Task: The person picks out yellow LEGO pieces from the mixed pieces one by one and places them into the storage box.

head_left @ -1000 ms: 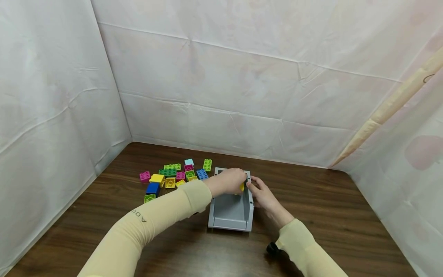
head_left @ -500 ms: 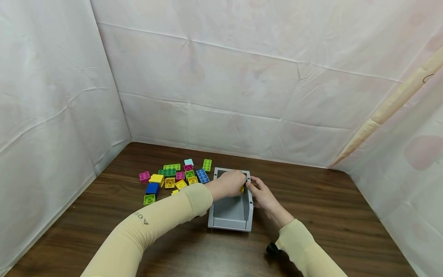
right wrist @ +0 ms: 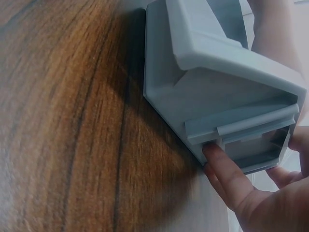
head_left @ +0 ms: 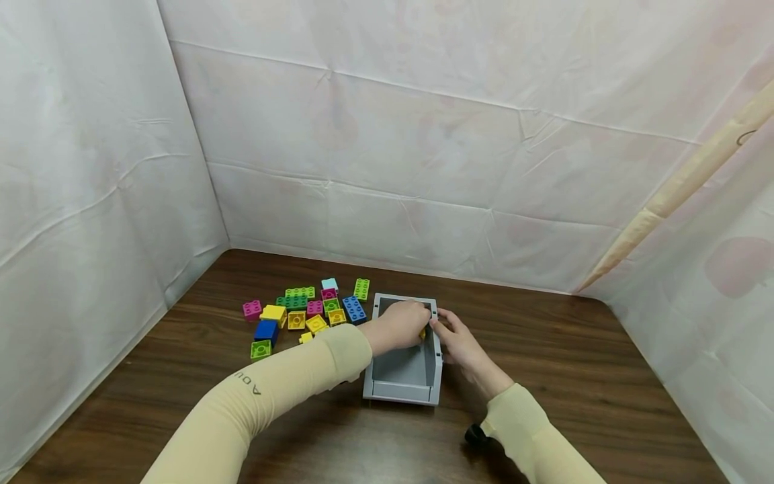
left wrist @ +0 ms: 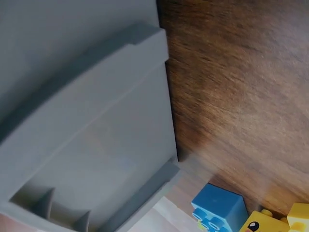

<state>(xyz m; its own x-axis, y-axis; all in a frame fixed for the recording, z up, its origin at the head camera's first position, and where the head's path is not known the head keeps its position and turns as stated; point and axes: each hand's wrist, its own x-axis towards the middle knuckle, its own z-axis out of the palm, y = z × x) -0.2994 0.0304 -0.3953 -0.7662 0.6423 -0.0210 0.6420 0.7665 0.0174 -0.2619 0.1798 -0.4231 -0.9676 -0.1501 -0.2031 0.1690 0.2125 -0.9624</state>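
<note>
From where I sit, the dark wooden tabletop (head_left: 580, 376) is the first worry: it looks smooth, so anything on it could slide if pushed sideways. The left sleeve (head_left: 248, 396) slants across the work with its cuff near the scattered pieces, and a low pull back could drag some toward the near edge or catch on the bin's left rim. The gray bin (head_left: 396, 391) sits upright with its lower lip facing me; I judge it would skid or tip if the left hand leaned on the far part of the right wall without a counter-push. That counter-push would have to come from the right hand (head_left: 464, 351), its thumb at the right rim and its fingers against the outer wall, as the right wrist view shows; were that hold to slacken, the bin could turn. The left hand (head_left: 400, 327) is down inside, fingers curled narrow against the right wall, hiding most of its work from me. The nearest loose brick, the studded blue brick (head_left: 354, 308), lies just beside the bin's left side, so a sideways shove could knock it. Smallest is the yellow block (head_left: 422, 333), inside the bin by the right wall and apparently pinched in the left fingertips; poorly seen, it could slip or jam if gripped askew.
</note>
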